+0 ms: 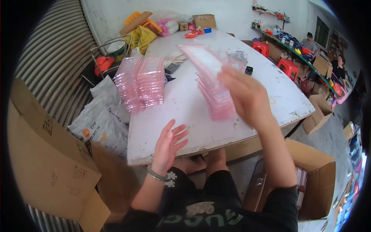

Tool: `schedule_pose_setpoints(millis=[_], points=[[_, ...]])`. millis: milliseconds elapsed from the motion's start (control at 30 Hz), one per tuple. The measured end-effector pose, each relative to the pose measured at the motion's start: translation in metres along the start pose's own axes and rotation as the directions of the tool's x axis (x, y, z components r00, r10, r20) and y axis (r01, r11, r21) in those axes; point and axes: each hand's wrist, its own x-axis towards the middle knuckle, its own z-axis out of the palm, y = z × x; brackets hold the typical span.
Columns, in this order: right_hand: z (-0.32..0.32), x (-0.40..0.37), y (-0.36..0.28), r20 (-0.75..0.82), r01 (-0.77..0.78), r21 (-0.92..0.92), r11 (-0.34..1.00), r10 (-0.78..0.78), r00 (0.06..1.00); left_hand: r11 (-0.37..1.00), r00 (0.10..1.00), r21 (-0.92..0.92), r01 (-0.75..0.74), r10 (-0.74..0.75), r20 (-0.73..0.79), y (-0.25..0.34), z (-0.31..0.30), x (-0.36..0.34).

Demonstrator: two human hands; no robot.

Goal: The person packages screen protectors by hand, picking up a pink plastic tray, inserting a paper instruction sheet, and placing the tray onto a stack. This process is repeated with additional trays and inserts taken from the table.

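Right hand (pixel 247 94) blurred, grip apparently closed on 1 pink packet (pixel 200 58); left hand (pixel 167 150) spread.

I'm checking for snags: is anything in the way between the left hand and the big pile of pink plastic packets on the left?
Nothing visible. Only bare tabletop shows between the left hand and the left pile. The dark device lies beyond, off that line.

Small packing workshop, white-topped table (pixel 174 131) with stacked pink-edged clear plastic sleeves (pixel 148 81), open brown cardboard boxes (pixel 54 154), corrugated metal shutter (pixel 58 50), people at a long green-edged bench (pixel 299 54)
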Motion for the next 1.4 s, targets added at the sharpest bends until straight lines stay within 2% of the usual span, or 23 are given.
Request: schedule_pose_setpoints(millis=[100,133,200,267,367,467,533,567,600,633,667,700,733,767,833,867,900,967,1067,1167,1233,1300,1400], points=[[0.036,0.005,0.062,0.108,-0.085,-0.04,0.996,0.089,0.99,0.994,0.994,0.061,0.091,-0.087,-0.064,0.002,-0.013,-0.002],[0.049,0.003,0.078,0.161,-0.107,-0.056,0.993,0.115,0.98,0.995,0.991,0.028,0.099,-0.096,-0.098,0.002,-0.013,-0.003],[0.067,-0.004,0.097,0.253,-0.122,-0.075,0.99,0.137,0.958,0.992,0.994,0.088,0.085,-0.079,-0.071,0.001,-0.019,-0.005],[0.083,-0.011,0.105,0.339,-0.114,-0.071,0.991,0.132,0.931,0.993,0.994,0.081,0.09,-0.084,-0.075,0.0,-0.028,-0.006],[0.067,-0.015,0.078,0.403,-0.147,-0.121,0.982,0.184,0.897,0.964,0.996,0.254,0.081,-0.07,-0.054,0.011,-0.04,0.003],[0.048,-0.015,0.068,0.114,-0.17,0.138,0.976,0.155,0.981,0.819,0.964,0.512,-0.258,0.257,0.076,0.028,-0.063,0.041],[0.03,-0.032,0.055,-0.018,-0.189,0.161,0.969,0.194,0.981,0.583,0.904,0.736,-0.345,0.416,0.094,0.069,-0.053,0.07],[0.022,-0.044,0.046,-0.083,-0.194,0.171,0.966,0.21,0.974,0.269,0.81,0.855,-0.443,0.53,0.253,0.091,-0.049,0.089],[0.02,-0.064,0.036,-0.103,-0.264,0.177,0.948,0.285,0.953,-0.075,0.698,0.876,-0.477,0.573,0.43,0.109,-0.045,0.109],[0.024,-0.088,0.023,-0.125,-0.335,0.184,0.924,0.36,0.925,-0.217,0.673,0.871,-0.44,0.563,0.48,0.119,-0.045,0.132],[0.031,-0.109,0.009,-0.071,-0.291,0.256,0.922,0.318,0.946,-0.359,0.645,0.844,-0.399,0.544,0.537,0.126,-0.045,0.156],[0.038,-0.13,-0.007,-0.021,-0.251,0.326,0.911,0.273,0.962,-0.462,0.692,0.821,-0.335,0.471,0.547,0.13,-0.048,0.175],[0.041,-0.153,-0.026,0.116,-0.258,0.345,0.902,0.232,0.966,-0.561,0.741,0.781,-0.274,0.395,0.544,0.13,-0.056,0.193],[0.046,-0.172,-0.044,0.162,-0.279,0.369,0.886,0.235,0.959,-0.652,0.786,0.727,-0.216,0.326,0.526,0.129,-0.062,0.205],[0.056,-0.197,-0.067,0.204,-0.323,0.409,0.853,0.259,0.944,-0.559,0.909,0.814,-0.157,0.241,0.34,0.134,-0.061,0.221],[0.06,-0.21,-0.077,0.192,-0.38,0.42,0.824,0.329,0.925,-0.516,0.953,0.849,-0.118,0.181,0.243,0.138,-0.061,0.228],[0.062,-0.217,-0.088,0.134,-0.401,0.405,0.822,0.38,0.915,-0.531,0.935,0.831,-0.166,0.184,0.305,0.136,-0.063,0.23],[0.065,-0.226,-0.106,0.129,-0.454,0.436,0.777,0.446,0.886,-0.561,0.887,0.79,-0.248,0.197,0.418,0.137,-0.07,0.23],[0.077,-0.253,-0.141,0.231,-0.529,0.546,0.65,0.49,0.841,-0.658,0.902,0.719,-0.223,0.141,0.409,0.147,-0.075,0.238],[0.087,-0.276,-0.171,0.349,-0.593,0.594,0.544,0.489,0.799,-0.593,0.742,0.783,-0.189,0.435,0.509,0.172,-0.06,0.227],[0.09,-0.28,-0.182,0.458,-0.662,0.592,0.459,0.484,0.746,-0.565,0.441,0.741,-0.362,0.597,0.671,0.195,-0.033,0.196],[0.089,-0.286,-0.186,0.57,-0.725,0.569,0.387,0.45,0.687,-0.589,0.387,0.724,-0.36,0.612,0.69,0.199,-0.007,0.144],[0.086,-0.256,-0.184,0.57,-0.75,0.658,0.058,0.612,0.547,-0.628,0.48,0.619,-0.472,0.406,0.778,0.164,0.01,0.047]])
